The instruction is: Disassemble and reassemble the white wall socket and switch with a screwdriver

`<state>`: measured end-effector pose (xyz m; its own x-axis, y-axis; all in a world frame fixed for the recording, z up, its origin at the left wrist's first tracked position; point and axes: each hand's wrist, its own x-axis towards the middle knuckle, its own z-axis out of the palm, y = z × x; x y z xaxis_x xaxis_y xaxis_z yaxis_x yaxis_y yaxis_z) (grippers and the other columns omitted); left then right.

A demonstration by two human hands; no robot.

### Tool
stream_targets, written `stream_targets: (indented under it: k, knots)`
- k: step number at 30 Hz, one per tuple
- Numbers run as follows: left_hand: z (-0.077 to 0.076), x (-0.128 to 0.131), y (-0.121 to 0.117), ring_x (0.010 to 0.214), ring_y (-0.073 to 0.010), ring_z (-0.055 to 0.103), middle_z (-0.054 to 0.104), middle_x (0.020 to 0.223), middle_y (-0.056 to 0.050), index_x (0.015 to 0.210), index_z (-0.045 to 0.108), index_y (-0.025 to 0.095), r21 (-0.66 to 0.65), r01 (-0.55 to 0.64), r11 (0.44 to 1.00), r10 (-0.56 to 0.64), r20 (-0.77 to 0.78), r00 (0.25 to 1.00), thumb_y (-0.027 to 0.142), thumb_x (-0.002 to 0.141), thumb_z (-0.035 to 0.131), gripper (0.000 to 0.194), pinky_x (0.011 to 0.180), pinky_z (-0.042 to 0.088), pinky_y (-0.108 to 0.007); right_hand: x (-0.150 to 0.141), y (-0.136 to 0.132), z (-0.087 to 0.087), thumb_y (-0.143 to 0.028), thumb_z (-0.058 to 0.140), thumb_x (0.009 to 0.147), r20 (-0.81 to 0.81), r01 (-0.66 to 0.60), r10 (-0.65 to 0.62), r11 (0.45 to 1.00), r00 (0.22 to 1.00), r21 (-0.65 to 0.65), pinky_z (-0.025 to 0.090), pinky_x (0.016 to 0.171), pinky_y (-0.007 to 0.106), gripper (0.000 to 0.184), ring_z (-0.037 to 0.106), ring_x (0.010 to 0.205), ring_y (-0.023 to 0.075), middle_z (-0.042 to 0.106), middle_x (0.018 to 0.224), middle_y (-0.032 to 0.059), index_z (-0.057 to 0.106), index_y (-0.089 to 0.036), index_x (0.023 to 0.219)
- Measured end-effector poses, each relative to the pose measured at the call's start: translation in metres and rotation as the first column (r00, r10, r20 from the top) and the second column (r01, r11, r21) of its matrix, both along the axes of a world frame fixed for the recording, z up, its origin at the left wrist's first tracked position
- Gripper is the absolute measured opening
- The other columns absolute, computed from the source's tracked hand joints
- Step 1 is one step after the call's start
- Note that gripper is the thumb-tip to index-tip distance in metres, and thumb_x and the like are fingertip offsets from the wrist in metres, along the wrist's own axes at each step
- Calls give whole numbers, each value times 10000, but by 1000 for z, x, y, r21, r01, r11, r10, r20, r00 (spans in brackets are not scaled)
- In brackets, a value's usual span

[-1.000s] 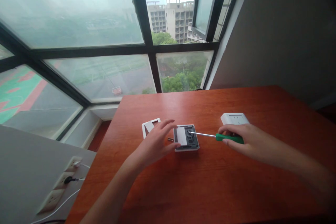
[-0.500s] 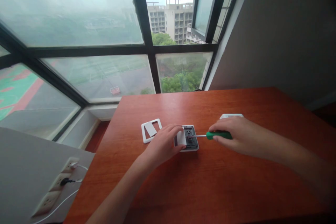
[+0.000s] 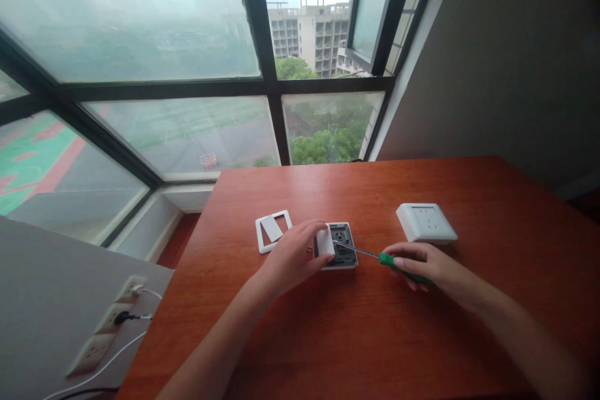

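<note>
A wall switch (image 3: 347, 257) lies on the table with its dark grey inside exposed on the right half. A white rocker plate (image 3: 324, 242) covers part of its left half. My left hand (image 3: 289, 256) grips the switch from the left, fingers at the far edge and thumb at the near edge of the rocker plate. In my closed right hand (image 3: 419, 267) is a screwdriver (image 3: 387, 259) with a green handle. Its shaft slants to the left, and the tip meets the switch beside the rocker plate's right edge. Fingers partly hide the handle.
Left of the switch lies a white frame (image 3: 259, 239) with a loose white rocker (image 3: 270, 229) across it. A boxed white socket (image 3: 426, 223) stands beyond my right hand. Windows border the table's far side; wall outlets (image 3: 110, 319) with plugged cables are at the left.
My right hand has moved nearer to me and slightly right, tilting the screwdriver from level to slanted. The socket behind it is now uncovered. My left hand keeps its hold.
</note>
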<state>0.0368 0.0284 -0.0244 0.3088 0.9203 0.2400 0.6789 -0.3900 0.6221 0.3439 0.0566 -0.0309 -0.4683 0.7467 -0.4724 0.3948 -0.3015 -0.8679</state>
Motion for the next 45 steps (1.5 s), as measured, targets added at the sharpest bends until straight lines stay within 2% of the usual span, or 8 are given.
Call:
stream_targets:
  k: [5, 8, 14, 20, 25, 31, 37, 45]
  knots:
    - [7, -35, 5, 1026, -248, 662, 671, 1185, -80, 1258, 520, 222, 50, -200, 979, 202, -54, 978, 318, 810, 704, 493, 879, 536, -373, 1, 0, 2, -520, 659, 806, -20, 101, -100, 994, 995, 33, 371, 476, 239, 464, 549, 568, 114, 623, 820, 17, 656, -181, 1124]
    - [11, -66, 8, 1057, -287, 649, 675, 1170, -105, 1211, 556, 197, 112, -274, 955, 290, -157, 944, 356, 799, 699, 465, 927, 513, -429, 1, 0, 1, -530, 672, 784, -26, 158, -158, 987, 987, 30, 377, 476, 246, 483, 552, 565, 118, 633, 831, 20, 660, -186, 1123]
    - [9, -90, 6, 1136, -325, 602, 660, 1202, -122, 1179, 583, 192, 118, -245, 962, 271, -320, 908, 318, 797, 671, 412, 984, 478, -487, -5, -3, 1, -532, 642, 803, -24, 126, -125, 990, 992, 60, 362, 456, 236, 474, 543, 562, 115, 637, 834, 31, 662, -180, 1118]
    - [5, -86, 4, 1201, -303, 560, 599, 1302, -111, 1238, 566, 204, 98, -201, 975, 222, -312, 924, 303, 830, 613, 422, 1030, 454, -465, -8, -4, 1, -524, 629, 819, -31, 125, -123, 991, 992, 54, 357, 459, 231, 462, 533, 569, 107, 638, 872, 38, 648, -176, 1123]
    - [7, -73, 4, 1129, -286, 588, 629, 1212, -95, 1159, 616, 217, 136, -223, 965, 253, -267, 930, 283, 879, 564, 292, 983, 476, -447, -11, -4, -1, -529, 598, 855, -54, 160, -158, 986, 986, 47, 337, 468, 234, 463, 505, 559, 97, 608, 844, 21, 612, -168, 1145]
    - [5, -41, 0, 952, -228, 630, 648, 1049, -83, 1048, 649, 212, 57, -59, 997, 72, -258, 964, 185, 886, 545, 194, 834, 513, -343, -29, -2, -2, -530, 548, 893, -116, 136, -121, 982, 986, 133, 359, 493, 239, 375, 494, 565, 93, 513, 775, -25, 548, -182, 1032]
    - [3, -29, -3, 908, -212, 618, 615, 1014, -68, 1024, 649, 209, -93, -8, 996, -32, -426, 904, 157, 887, 537, 185, 765, 494, -299, -46, 4, -16, -517, 577, 871, -134, 103, -77, 975, 988, 196, 379, 496, 252, 363, 503, 538, 105, 533, 712, -43, 499, -195, 1018]
    - [1, -16, -6, 821, -203, 630, 614, 995, -59, 1025, 632, 225, -101, -15, 995, -46, -573, 818, 225, 968, 448, 193, 643, 453, -272, -55, 2, -25, -497, 553, 881, -116, 93, -71, 976, 991, 196, 362, 463, 243, 330, 484, 497, 95, 548, 712, -43, 508, -194, 1005]
